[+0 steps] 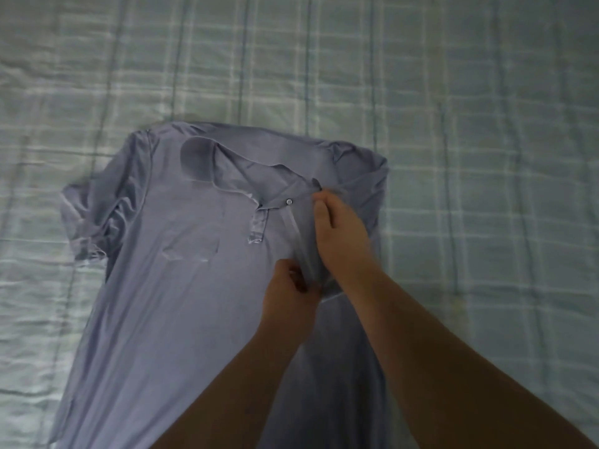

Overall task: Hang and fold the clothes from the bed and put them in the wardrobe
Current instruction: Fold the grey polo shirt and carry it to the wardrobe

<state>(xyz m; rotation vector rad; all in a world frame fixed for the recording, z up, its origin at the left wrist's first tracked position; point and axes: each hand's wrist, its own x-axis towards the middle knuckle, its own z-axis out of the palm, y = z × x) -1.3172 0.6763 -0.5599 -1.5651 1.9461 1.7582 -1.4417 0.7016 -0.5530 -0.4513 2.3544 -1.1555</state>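
Early in the job, by the look of it: shirt [178, 286] spread front-up on the bed [486, 92], one side turned in right of its button [288, 201], not yet folded small, nothing put away. Raised ridge of cloth pinched just right of the button by the right hand [337, 228], and gripped below the button in the curled fingers of the left hand [288, 286].

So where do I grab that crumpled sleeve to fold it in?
Probably pinch the sleeve at its outer edge, coming from the left over the bedsheet. It sticks out past the body of the shirt there, bunched up and free, so your fingers can get under it.
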